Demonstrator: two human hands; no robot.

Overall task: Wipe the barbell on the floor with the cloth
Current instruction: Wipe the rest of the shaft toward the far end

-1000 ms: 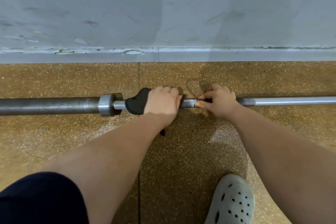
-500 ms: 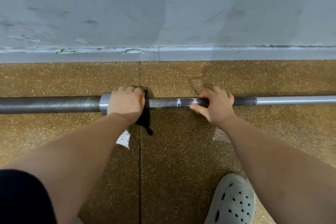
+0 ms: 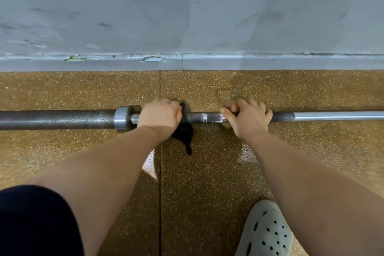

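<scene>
A steel barbell (image 3: 207, 117) lies across the speckled brown floor, its thick dark sleeve at the left and a shiny collar (image 3: 121, 118) beside it. My left hand (image 3: 159, 115) grips the shaft just right of the collar, wrapped around a black cloth (image 3: 185, 133) whose tail hangs down onto the floor. My right hand (image 3: 249, 118) holds the knurled part of the shaft further right, fingers curled over it. The shaft under both hands is hidden.
A scuffed grey wall (image 3: 187, 16) with a skirting strip runs close behind the bar. A grey perforated clog (image 3: 268, 233) stands on the floor at the lower right. A dark-clothed knee (image 3: 33, 220) fills the lower left corner.
My left hand slid the cloth left along the shaft to the collar, then came back slightly right. My right hand stayed on the knurled section.
</scene>
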